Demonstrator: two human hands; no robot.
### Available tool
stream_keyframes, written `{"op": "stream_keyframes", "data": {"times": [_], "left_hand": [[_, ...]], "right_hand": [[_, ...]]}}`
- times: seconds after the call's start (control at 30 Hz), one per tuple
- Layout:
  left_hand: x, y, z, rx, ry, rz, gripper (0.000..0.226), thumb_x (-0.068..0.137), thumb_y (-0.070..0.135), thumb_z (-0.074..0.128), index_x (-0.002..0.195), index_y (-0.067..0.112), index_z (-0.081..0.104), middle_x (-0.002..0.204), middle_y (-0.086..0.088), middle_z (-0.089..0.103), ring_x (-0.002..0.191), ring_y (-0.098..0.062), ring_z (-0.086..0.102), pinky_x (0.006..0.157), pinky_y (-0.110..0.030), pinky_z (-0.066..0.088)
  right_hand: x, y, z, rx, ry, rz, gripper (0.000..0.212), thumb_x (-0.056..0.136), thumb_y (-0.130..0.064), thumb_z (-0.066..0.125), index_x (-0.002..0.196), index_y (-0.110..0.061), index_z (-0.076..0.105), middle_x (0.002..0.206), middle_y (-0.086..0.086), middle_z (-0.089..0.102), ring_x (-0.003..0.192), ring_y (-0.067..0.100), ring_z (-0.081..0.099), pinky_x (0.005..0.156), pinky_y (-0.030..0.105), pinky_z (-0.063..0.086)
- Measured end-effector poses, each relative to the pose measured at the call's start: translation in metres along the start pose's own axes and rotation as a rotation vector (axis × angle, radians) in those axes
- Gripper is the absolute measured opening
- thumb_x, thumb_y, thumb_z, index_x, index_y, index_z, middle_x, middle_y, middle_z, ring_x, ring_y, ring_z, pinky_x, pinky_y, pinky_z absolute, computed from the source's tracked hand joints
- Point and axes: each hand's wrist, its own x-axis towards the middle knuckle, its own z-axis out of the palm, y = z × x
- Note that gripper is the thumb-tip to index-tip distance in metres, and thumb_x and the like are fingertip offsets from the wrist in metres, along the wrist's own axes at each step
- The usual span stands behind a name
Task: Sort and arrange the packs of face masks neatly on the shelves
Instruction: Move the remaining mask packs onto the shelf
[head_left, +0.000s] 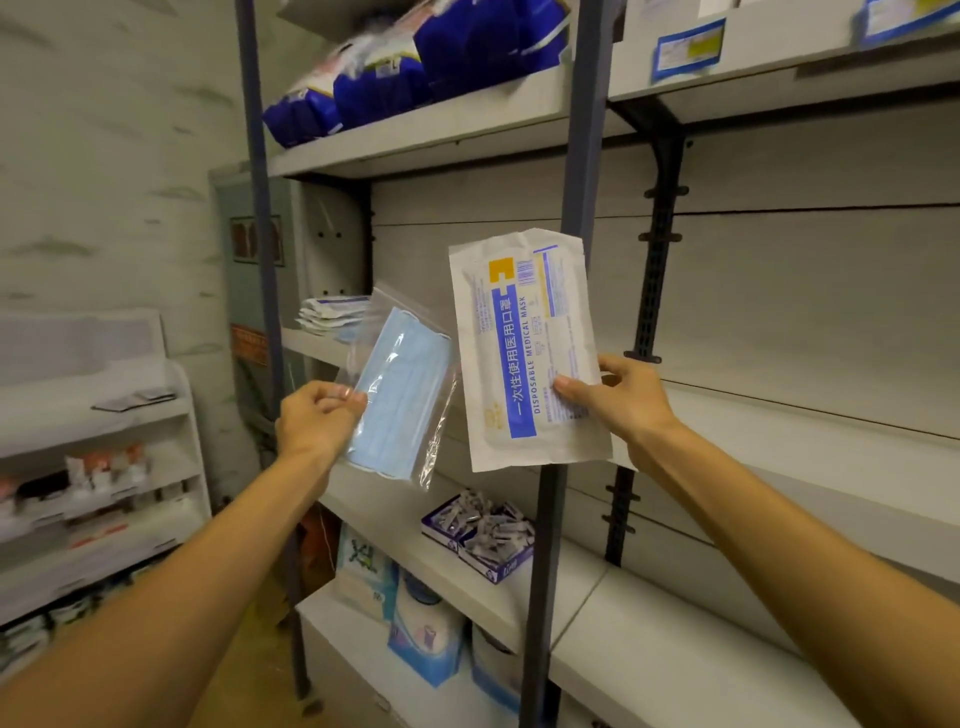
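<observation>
Shelves (779, 415): middle board bare; small stack at its far left end.
White pack (524, 353): right hand (628, 400) fingers pinch its right edge.
Clear bag (400, 384): left hand (317, 415) fingers pinch its left edge.
Advice: lay like with like, edges squared.

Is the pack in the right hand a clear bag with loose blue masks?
No: the right hand holds a white printed mask pack; the clear bag of blue masks is in the left hand.

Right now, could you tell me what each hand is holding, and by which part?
The left hand pinches the clear bag of blue masks at its left edge; the right hand grips the white printed mask pack at its lower right edge.
</observation>
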Motion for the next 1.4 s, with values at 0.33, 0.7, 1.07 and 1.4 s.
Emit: {"op": "stream_keyframes", "data": {"times": [0.33, 0.7, 1.07, 1.4], "left_hand": [[0.097, -0.009, 0.016, 0.032, -0.026, 0.027, 0.015, 0.083, 0.022, 0.072, 0.087, 0.013, 0.06, 0.086, -0.002, 0.061, 0.084, -0.021, 0.059, 0.074, -0.034, 0.053], [0.212, -0.034, 0.01, 0.06, 0.022, 0.006, 0.016, 0.084, 0.02, 0.071, 0.088, 0.012, 0.058, 0.088, -0.001, 0.06, 0.087, -0.022, 0.058, 0.082, -0.036, 0.052], [0.362, -0.079, -0.038, 0.068, 0.036, 0.024, 0.014, 0.086, 0.018, 0.068, 0.09, 0.01, 0.057, 0.097, -0.007, 0.06, 0.086, -0.02, 0.053, 0.057, -0.015, 0.038], [0.5, -0.119, -0.087, 0.057, -0.02, 0.018, 0.024, 0.085, 0.016, 0.068, 0.068, 0.018, 0.052, 0.102, -0.016, 0.064, 0.097, -0.033, 0.06, 0.074, -0.029, 0.044]], "right_hand": [[0.072, -0.004, 0.084, 0.065, -0.022, -0.001, 0.03, 0.081, -0.03, 0.075, 0.105, -0.019, 0.061, 0.099, -0.004, 0.068, 0.079, 0.01, 0.067, 0.061, 0.021, 0.052], [0.162, 0.005, 0.177, 0.155, -0.036, 0.102, 0.031, 0.083, -0.024, 0.073, 0.111, -0.016, 0.06, 0.097, -0.001, 0.068, 0.079, 0.011, 0.068, 0.059, 0.024, 0.053], [0.232, 0.013, 0.296, 0.157, 0.118, 0.157, 0.026, 0.082, -0.022, 0.074, 0.098, -0.019, 0.054, 0.095, 0.001, 0.065, 0.073, 0.013, 0.066, 0.054, 0.025, 0.05], [0.284, 0.019, 0.422, 0.116, 0.241, 0.211, 0.027, 0.081, -0.022, 0.076, 0.085, -0.023, 0.049, 0.095, 0.003, 0.065, 0.077, 0.02, 0.068, 0.063, 0.034, 0.053]]}}
